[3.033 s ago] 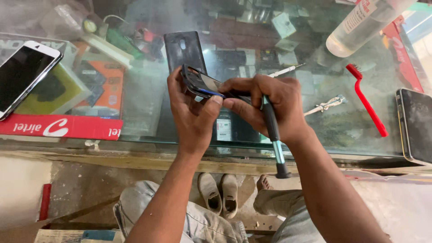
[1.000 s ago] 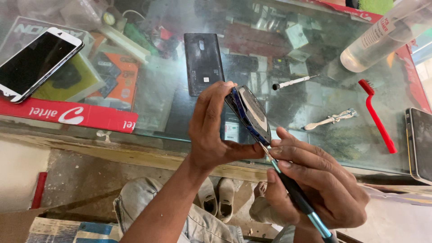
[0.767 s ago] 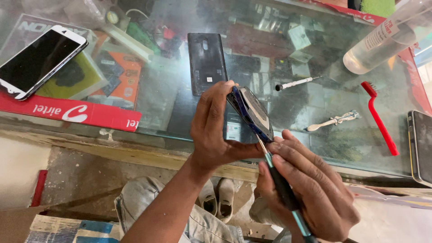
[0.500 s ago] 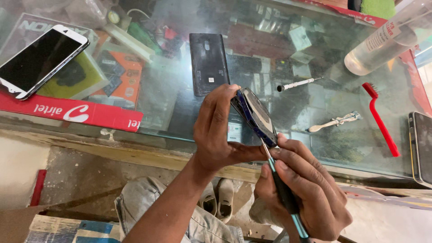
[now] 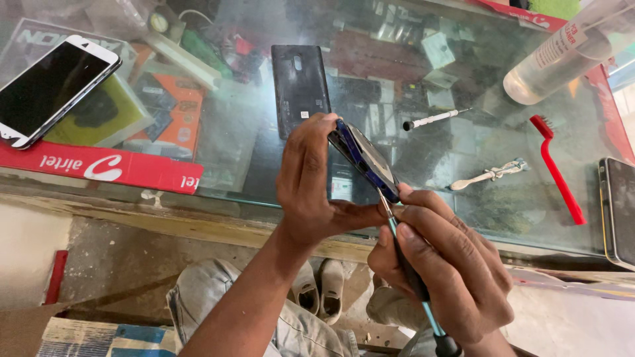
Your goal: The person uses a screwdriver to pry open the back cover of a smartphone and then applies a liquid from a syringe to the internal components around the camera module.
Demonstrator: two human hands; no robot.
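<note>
— What are you holding just now?

— My left hand [image 5: 311, 185] is clamped round a blue-framed phone [image 5: 366, 160], held edge-up in the air in front of me, just above the near rim of the glass counter [image 5: 251, 132]. My right hand [image 5: 443, 271] is closed round a thin screwdriver [image 5: 407, 264], its tip touching the phone's lower edge.

— Which step is that, you reckon?

— Working at the frame's bottom end, I'd judge: prying or a screw, I can't tell which. The next move wants a steady left hold and light pressure along the tip, so it doesn't skid across the screen.

— And around your grip?

— Just beyond my left fingers lies a black back cover [image 5: 301, 89], flat on the glass. Far to the left sits a white phone [image 5: 53, 89], and below it a long red sign strip [image 5: 99, 168] with white lettering along the counter edge. Under the glass there, orange and green boxes [image 5: 165, 116]. Beyond my right hand, a clear bottle [image 5: 569, 56] with a white label lies tilted; nearer, a red brush [image 5: 559, 172].
</note>
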